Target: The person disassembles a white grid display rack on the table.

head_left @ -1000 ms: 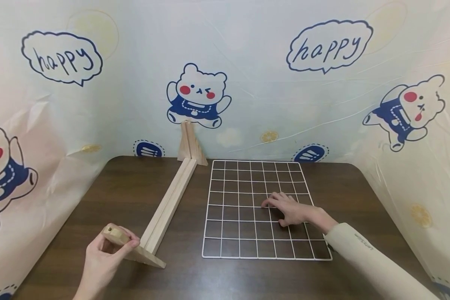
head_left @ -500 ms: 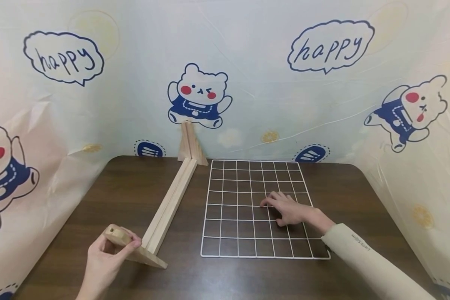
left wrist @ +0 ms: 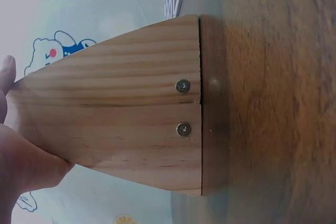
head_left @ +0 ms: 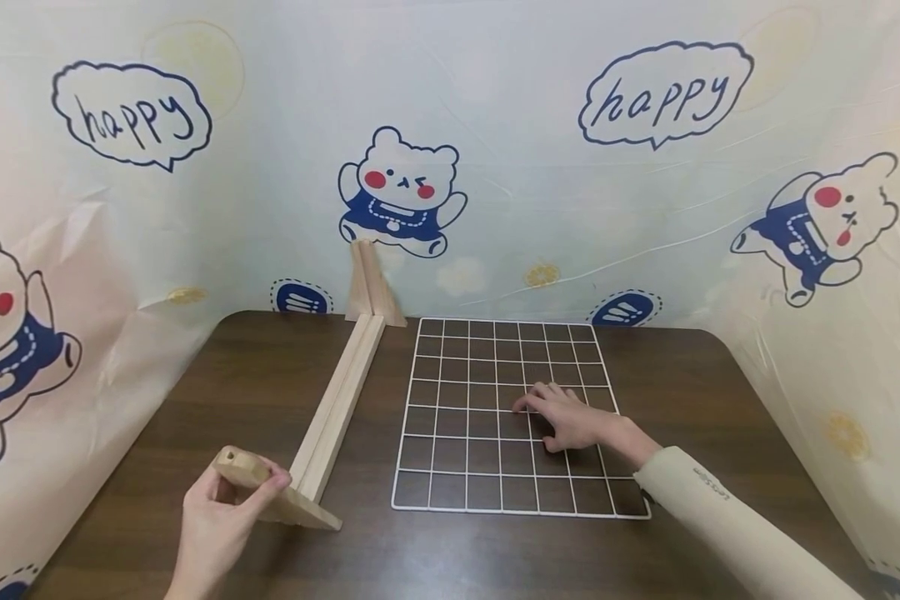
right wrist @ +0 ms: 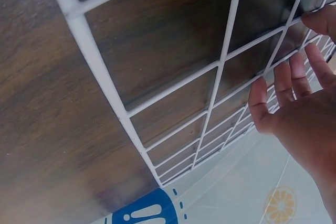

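My left hand (head_left: 221, 525) grips the upper end of the near wooden end board (head_left: 307, 512), pinching it between thumb and fingers. In the left wrist view this tapered board (left wrist: 115, 103) shows two metal screws (left wrist: 182, 86) near its bottom edge. A long pair of wooden rails (head_left: 337, 400) runs back from it to a matching end board (head_left: 375, 292), which stands upright. Beside this wooden stand, a white wire grid panel (head_left: 521, 512) lies on the table. My right hand (head_left: 570, 419) rests its bent, spread fingers on the wires; in the right wrist view, the fingertips (right wrist: 257, 90) touch the grid.
A dark brown wooden table (head_left: 450, 554) carries everything. Behind and at both sides hangs a pale curtain (head_left: 517, 200) printed with bears and "happy" bubbles. The far end board stands close to the curtain at the table's back edge.
The grid panel has slid a little to the left along with my right hand. The far end of the wooden stand has swung slightly left, while my left hand keeps its grip on the near board.
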Action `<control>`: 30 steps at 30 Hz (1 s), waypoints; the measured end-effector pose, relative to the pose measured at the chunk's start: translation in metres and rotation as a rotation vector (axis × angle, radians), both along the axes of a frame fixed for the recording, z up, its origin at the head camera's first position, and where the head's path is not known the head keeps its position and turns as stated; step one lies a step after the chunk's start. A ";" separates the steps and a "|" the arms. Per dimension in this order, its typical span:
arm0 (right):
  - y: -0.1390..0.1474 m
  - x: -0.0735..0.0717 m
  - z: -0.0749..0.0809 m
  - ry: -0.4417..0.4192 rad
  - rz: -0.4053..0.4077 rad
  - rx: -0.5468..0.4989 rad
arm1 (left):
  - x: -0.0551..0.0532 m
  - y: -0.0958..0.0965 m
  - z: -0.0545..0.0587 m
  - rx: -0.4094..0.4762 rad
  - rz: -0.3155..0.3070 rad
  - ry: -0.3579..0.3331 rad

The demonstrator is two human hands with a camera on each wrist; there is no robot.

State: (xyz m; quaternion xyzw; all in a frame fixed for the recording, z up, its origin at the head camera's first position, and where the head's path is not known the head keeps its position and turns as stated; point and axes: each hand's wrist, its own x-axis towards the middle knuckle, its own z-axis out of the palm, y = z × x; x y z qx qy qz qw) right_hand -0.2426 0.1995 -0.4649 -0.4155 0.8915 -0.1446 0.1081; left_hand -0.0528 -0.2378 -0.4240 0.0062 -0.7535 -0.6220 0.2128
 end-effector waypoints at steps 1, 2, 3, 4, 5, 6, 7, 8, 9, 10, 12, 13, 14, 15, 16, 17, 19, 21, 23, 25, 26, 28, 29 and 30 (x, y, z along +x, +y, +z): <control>0.000 0.000 0.000 -0.001 -0.002 0.001 | -0.001 0.001 0.000 -0.001 0.011 0.001; 0.000 0.000 0.001 -0.004 -0.004 0.002 | -0.002 0.001 0.001 -0.002 0.017 0.004; 0.000 0.000 0.001 -0.004 -0.005 0.002 | -0.002 0.002 0.001 -0.004 0.027 0.005; 0.000 0.000 0.001 -0.003 -0.006 0.002 | -0.003 0.002 0.001 -0.009 0.038 0.008; 0.000 0.000 0.001 -0.002 -0.007 0.003 | -0.004 0.002 0.001 -0.010 0.044 0.011; -0.001 0.000 0.001 -0.001 -0.009 0.004 | -0.005 0.002 0.001 -0.014 0.050 0.012; -0.001 0.001 0.001 0.000 -0.010 0.004 | -0.006 0.002 0.002 -0.015 0.055 0.010; -0.001 0.001 0.001 0.000 -0.011 0.003 | -0.006 0.002 0.002 -0.014 0.058 0.008; -0.002 0.001 0.002 0.001 -0.012 0.002 | -0.007 0.002 0.002 -0.014 0.061 0.005; -0.002 0.002 0.002 0.000 -0.013 0.000 | -0.007 0.002 0.003 -0.017 0.062 0.002; -0.003 0.002 0.002 -0.004 -0.015 -0.005 | -0.008 0.002 0.004 -0.024 0.069 -0.016; -0.003 0.002 0.002 -0.007 -0.014 -0.009 | -0.008 0.002 0.004 -0.024 0.073 -0.027; -0.004 0.001 0.002 -0.008 -0.014 -0.010 | -0.008 0.002 0.005 -0.025 0.076 -0.039; -0.004 0.001 0.002 -0.008 -0.014 -0.011 | -0.008 0.002 0.005 -0.024 0.074 -0.048; -0.005 0.001 0.001 -0.010 -0.014 -0.012 | -0.008 0.002 0.004 -0.018 0.071 -0.051; -0.005 0.001 0.001 -0.011 -0.012 -0.013 | -0.008 0.003 0.004 -0.015 0.071 -0.056; -0.005 0.000 0.000 -0.008 -0.007 -0.014 | -0.009 0.003 0.004 -0.008 0.066 -0.053; -0.005 -0.001 -0.001 -0.014 -0.006 -0.017 | -0.008 0.004 0.003 0.000 0.058 -0.037; -0.005 -0.001 -0.001 -0.024 -0.005 -0.020 | -0.008 0.004 0.002 -0.003 0.059 -0.021; -0.006 -0.001 -0.001 -0.031 -0.008 -0.020 | -0.008 0.004 0.002 0.003 0.049 -0.002; -0.005 0.000 -0.001 -0.035 -0.011 -0.019 | -0.008 0.004 0.002 0.003 0.048 0.004; -0.005 -0.001 -0.002 -0.031 -0.014 -0.016 | -0.009 0.004 0.002 0.017 0.039 0.006; -0.005 -0.001 -0.002 -0.028 -0.015 -0.016 | -0.009 0.004 0.002 0.027 0.035 0.005; -0.005 -0.001 -0.002 -0.025 -0.017 -0.017 | -0.010 0.004 0.002 0.039 0.030 0.003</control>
